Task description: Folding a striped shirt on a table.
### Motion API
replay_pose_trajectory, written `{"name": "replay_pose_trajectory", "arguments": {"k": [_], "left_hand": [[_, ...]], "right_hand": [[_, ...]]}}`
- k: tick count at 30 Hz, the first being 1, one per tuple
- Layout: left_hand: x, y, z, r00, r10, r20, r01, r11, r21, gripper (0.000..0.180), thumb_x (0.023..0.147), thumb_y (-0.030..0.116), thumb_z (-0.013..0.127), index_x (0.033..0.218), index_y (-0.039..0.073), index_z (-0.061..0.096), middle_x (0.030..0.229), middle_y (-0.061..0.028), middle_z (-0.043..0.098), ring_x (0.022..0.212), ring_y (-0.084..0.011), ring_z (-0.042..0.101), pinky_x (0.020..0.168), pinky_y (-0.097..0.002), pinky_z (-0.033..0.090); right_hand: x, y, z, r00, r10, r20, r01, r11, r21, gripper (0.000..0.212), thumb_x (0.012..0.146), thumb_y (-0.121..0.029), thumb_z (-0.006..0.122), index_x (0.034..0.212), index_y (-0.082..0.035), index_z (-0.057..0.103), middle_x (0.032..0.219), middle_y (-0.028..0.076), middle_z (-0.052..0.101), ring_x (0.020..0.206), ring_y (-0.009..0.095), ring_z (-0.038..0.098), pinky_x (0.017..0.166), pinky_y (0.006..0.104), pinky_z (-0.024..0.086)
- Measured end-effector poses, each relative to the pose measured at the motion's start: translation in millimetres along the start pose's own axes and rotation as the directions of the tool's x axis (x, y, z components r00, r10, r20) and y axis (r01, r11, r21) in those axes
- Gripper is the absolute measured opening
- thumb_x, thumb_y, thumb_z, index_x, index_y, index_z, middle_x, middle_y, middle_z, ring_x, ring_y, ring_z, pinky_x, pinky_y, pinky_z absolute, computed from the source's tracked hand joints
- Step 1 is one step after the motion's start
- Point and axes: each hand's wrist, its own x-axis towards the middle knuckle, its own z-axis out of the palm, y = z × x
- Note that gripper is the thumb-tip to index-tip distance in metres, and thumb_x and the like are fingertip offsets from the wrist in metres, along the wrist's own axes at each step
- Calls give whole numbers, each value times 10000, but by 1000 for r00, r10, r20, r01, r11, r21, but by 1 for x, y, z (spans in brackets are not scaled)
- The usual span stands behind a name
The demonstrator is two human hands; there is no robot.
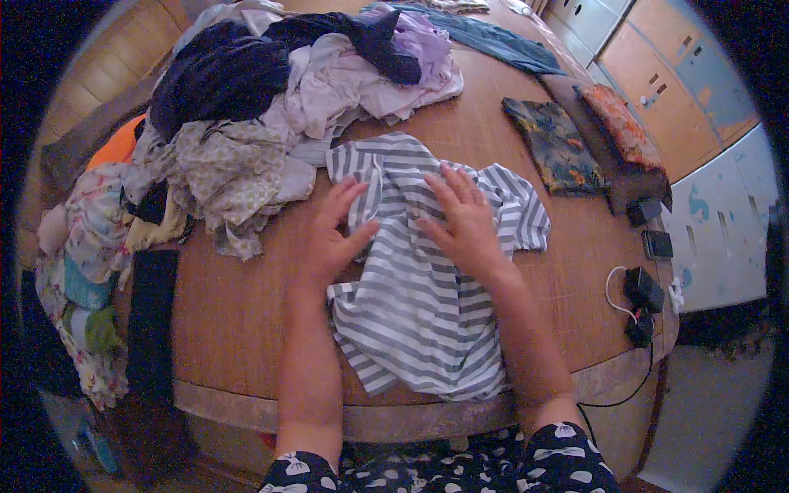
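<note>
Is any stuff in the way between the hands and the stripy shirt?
No, nothing visible is in the way: the left hand and right hand are on or just above the striped shirt. The clothes heap lies farther left, not between them.

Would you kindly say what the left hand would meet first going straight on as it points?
The left hand would likely meet the striped shirt first; whether they touch now is unclear.

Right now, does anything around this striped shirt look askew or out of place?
The black adapters at the mat's right edge look out of place among clothes; a black cable trails over that edge. The shirt also lies rumpled, its stripes running at odd angles.
</note>
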Motion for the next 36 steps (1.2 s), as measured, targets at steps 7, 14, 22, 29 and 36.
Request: {"name": "replay_pose_trajectory", "arguments": {"k": [7, 14, 22, 29, 36], "left_hand": [[-3, -12, 34, 937, 334, 106, -348, 921, 172, 645, 805, 359, 766, 1390, 161, 579, 1539, -172, 411, 1442, -335, 356, 1162, -526, 270], [-3, -34, 53, 921, 378, 99, -386, 918, 89, 658, 858, 367, 711, 1423, 91, 517, 1515, -131, 459, 1428, -307, 384, 1188, -563, 200], [2, -47, 45, 906, 412, 100, -417, 908, 41, 479, 852, 311, 721, 1250, 57, 647, 1369, -126, 592, 1356, -283, 472, 1179, -538, 241], [9, -52, 53, 900, 432, -51, -435, 893, -112, 346, 815, 232, 745, 1119, 71, 710, 1147, -109, 700, 1140, -282, 616, 1037, -434, 399], [5, -47, 46, 936, 317, -155, -326, 945, -38, 218, 773, 206, 762, 963, 101, 743, 1008, -48, 715, 1036, -253, 636, 918, -410, 440]], "right_hand": [[-18, -14, 39, 934, -95, 345, 164, 971, -176, 634, 964, -483, 510, 1508, -173, 415, 1646, 103, 204, 1529, 338, 118, 1166, 672, 47], [-6, 2, 53, 969, -84, 231, 59, 992, 113, 488, 919, -288, 608, 1371, -112, 554, 1562, 115, 387, 1457, 318, 325, 1166, 616, 187], [43, 56, 40, 953, 283, -106, -288, 957, -34, 322, 906, -166, 594, 1216, -89, 638, 1330, 119, 610, 1266, 330, 538, 1032, 511, 408], [67, 82, 35, 923, 259, 286, -210, 959, -191, 211, 875, -156, 606, 1071, -100, 659, 1243, 129, 633, 1195, 318, 573, 958, 498, 449], [79, 97, -16, 921, 333, 203, -195, 843, -501, 103, 877, -148, 593, 951, -77, 603, 1137, 154, 651, 1041, 374, 636, 839, 510, 497]]}}
